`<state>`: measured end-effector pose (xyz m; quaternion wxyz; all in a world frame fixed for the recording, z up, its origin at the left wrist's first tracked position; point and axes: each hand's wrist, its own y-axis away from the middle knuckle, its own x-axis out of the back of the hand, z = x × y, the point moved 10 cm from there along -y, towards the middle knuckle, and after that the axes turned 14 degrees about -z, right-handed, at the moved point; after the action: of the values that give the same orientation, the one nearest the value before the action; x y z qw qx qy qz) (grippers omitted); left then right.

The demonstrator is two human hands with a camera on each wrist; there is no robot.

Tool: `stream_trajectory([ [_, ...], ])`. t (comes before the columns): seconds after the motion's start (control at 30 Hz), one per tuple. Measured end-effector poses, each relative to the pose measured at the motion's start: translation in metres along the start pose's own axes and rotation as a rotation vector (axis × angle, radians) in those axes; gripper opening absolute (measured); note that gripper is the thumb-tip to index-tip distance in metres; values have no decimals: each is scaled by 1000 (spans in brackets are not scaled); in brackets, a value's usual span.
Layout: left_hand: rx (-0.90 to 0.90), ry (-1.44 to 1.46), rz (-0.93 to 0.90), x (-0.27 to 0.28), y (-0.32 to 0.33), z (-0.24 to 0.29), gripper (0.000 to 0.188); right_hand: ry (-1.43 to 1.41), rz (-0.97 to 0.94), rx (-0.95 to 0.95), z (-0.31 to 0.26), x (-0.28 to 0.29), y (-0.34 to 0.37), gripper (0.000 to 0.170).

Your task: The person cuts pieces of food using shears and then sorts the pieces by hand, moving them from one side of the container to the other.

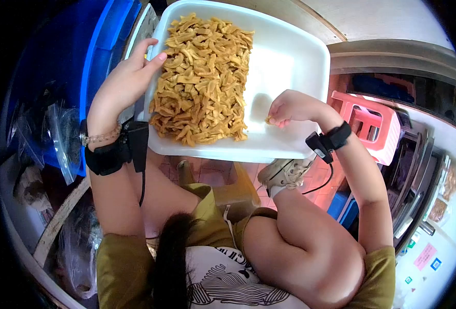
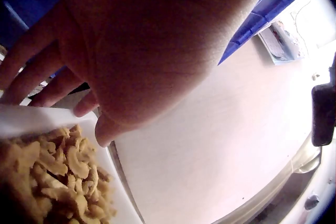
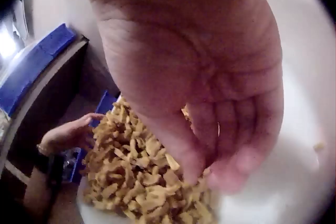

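A white plastic tray (image 1: pixel 290 56) holds a heap of golden-brown, curled food strips (image 1: pixel 202 77), packed along its left and middle. My left hand (image 1: pixel 127 80) lies at the tray's left rim, its thumb reaching over the edge beside the strips. In the left wrist view, the fairly straight fingers of that hand (image 2: pixel 52 71) hang at the tray's outer side. Over the bare right part of the tray, my right hand (image 1: pixel 295 110) pinches a small golden-brown piece (image 1: pixel 268 120) between thumb and fingertips. Its curled fingers (image 3: pixel 231 176) overlap the heap's edge in the right wrist view.
A blue bin (image 1: pixel 96 56) with clear plastic bags (image 1: pixel 65 129) stands at the left. To the right is a pink plastic stool (image 1: pixel 375 126). A tiny crumb (image 3: pixel 319 146) lies on the tray's white floor. The person's bent knee and shoe (image 1: pixel 287 172) are below the tray.
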<state>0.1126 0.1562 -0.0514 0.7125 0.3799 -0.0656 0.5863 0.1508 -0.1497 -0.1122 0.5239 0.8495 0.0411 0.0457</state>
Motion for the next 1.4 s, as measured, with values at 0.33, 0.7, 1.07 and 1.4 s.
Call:
stream_trajectory([
  [0.33, 0, -28, 11, -1, -1, 0, 59, -227, 235, 365, -100, -9, 29, 19],
  [0.7, -21, -26, 5, 0, -2, -2, 58, 319, 370, 115, -92, -16, 28, 34],
  [1.07, 5, -41, -7, -2, -4, -4, 58, 262, 231, 33, -58, -48, -23, 46],
  [1.4, -5, -42, -4, -2, -4, -5, 57, 281, 222, 84, -56, -43, -22, 28],
])
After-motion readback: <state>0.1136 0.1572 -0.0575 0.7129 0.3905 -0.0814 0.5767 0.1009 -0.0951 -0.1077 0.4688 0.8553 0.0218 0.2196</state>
